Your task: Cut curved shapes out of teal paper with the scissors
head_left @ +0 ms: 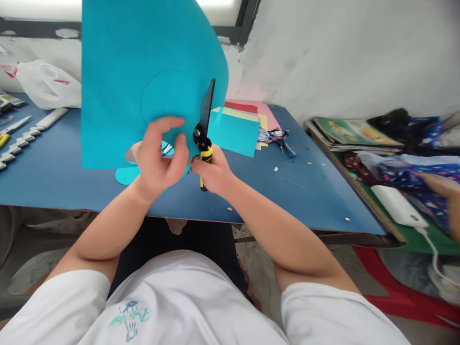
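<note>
The large turquoise sheet [115,72] rises above and behind the left hand [163,153] — its right side curving, a faint circle outlined just above the fingers. The black-and-yellow shears [204,129] stand nearly upright in the right hand [214,172], dark blade pointing up before the sheet.

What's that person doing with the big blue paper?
A person is holding black-and-yellow scissors upright in their right hand, in front of a big blue sheet. Their left hand is at the lower part of the sheet, which is raised over the blue table. A circle is drawn on the sheet, and its outline looks uncut where I can see it. More colored paper lies behind.
</note>
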A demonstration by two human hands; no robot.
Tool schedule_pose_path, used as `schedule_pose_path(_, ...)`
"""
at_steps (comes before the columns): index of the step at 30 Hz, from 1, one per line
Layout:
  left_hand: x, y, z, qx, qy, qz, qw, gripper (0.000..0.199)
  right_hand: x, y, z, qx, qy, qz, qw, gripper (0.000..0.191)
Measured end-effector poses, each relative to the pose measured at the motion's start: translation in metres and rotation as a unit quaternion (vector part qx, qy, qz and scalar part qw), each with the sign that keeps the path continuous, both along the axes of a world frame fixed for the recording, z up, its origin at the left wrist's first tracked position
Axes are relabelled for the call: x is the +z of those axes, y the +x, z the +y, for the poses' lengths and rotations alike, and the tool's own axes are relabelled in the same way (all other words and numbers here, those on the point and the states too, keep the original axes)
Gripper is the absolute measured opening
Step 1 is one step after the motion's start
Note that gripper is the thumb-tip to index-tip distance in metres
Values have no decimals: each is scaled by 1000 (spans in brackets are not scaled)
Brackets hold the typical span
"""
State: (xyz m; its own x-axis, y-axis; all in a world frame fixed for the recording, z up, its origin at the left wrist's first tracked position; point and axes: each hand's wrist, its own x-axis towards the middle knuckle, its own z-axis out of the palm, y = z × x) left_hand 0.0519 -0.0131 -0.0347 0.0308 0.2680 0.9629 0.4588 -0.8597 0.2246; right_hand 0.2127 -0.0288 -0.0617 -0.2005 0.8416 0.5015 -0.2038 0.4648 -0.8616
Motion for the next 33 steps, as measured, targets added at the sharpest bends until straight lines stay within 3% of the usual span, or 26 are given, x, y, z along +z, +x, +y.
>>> schedule_pose_path(6,1,-10,5,-50,-64,31,996,51,-3,1,6,-8,-11,-7,1000,15)
schedule_pose_path(10,-1,-11,7,-33,-72,23,997,63,-4,0,9,-6,-22,14,1000,14)
schedule_pose_path(14,2,-10,4,-10,-63,2,998,63,-6,0,11,0,-13,13,1000,10)
schedule_pose_path(19,3,-10,3,-30,-108,-12,994,61,-11,1,13,7,-26,22,999,15)
schedule_pose_path(26,4,-10,7,-25,-48,-23,998,57,-12,1,14,13,-24,23,999,18)
schedule_pose_path(33,-5,-9,8,-8,-128,-24,992,65,-11,2,12,5,-10,14,1000,12)
